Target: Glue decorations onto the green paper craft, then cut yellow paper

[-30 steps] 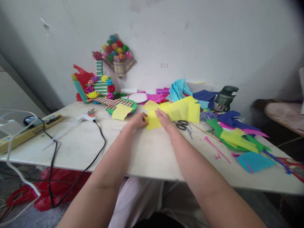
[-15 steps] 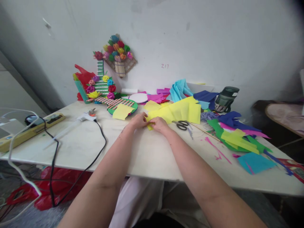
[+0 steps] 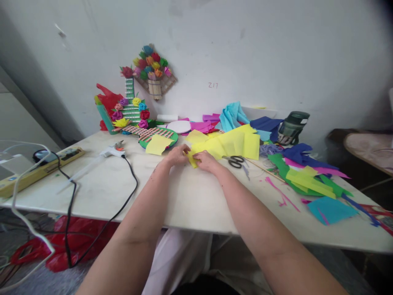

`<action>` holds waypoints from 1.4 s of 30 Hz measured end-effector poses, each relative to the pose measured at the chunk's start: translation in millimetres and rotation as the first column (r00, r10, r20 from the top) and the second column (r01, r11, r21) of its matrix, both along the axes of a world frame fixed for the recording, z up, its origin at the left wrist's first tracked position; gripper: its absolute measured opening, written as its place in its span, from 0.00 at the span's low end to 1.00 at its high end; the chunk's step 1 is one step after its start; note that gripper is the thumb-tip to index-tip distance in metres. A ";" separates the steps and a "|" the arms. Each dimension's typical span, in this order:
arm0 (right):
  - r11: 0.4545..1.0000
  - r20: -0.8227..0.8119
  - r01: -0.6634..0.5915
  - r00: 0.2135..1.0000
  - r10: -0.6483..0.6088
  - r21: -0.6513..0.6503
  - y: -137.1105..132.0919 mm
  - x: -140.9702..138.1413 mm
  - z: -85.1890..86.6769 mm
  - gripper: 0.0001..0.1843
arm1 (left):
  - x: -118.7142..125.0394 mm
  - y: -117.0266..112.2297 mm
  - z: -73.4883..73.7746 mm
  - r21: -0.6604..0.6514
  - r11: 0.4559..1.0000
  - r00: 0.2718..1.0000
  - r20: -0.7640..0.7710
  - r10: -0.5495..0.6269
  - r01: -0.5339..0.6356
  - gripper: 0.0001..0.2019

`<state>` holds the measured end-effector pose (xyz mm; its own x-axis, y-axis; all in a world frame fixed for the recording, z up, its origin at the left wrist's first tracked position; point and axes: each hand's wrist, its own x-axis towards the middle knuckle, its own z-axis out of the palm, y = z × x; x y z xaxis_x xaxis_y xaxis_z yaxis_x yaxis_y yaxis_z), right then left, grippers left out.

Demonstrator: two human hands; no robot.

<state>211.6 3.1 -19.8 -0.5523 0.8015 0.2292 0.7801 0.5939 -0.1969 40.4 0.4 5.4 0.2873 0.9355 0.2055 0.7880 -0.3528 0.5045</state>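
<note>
In the head view, a small piece of yellow crepe paper lies on the table between my two hands. My left hand, fingers curled, grips its left edge. From the other side my right hand pinches the same piece, thumb and fingertips bent onto it. Just behind them spreads a larger sheet of yellow crepe paper. Black-handled scissors rest to the right of my right hand. A yellow paper square sits on the green guitar-shaped craft beyond my left hand.
A glue gun with a black cord and a yellow power strip lie on the left. A thin stick, coloured paper scraps and a dark bottle are on the right. The table's front edge is near my lap.
My fingers have drawn slightly apart, so more of the small yellow piece shows between them. Everything else on the table stays in place.
</note>
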 end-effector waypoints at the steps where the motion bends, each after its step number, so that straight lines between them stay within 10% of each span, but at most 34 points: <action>1: 1.000 0.001 0.002 1.000 -0.002 0.000 0.0 0.0 0.1 0.20 | -1.5 0.4 -0.5 0.014 1.000 1.000 -0.013 0.012 -0.012 0.19; 42: 0.999 -0.079 0.051 0.996 -0.051 -0.004 6.2 0.6 -5.0 0.17 | -7.0 11.7 -14.9 0.081 0.997 0.999 -0.049 -0.018 0.022 0.10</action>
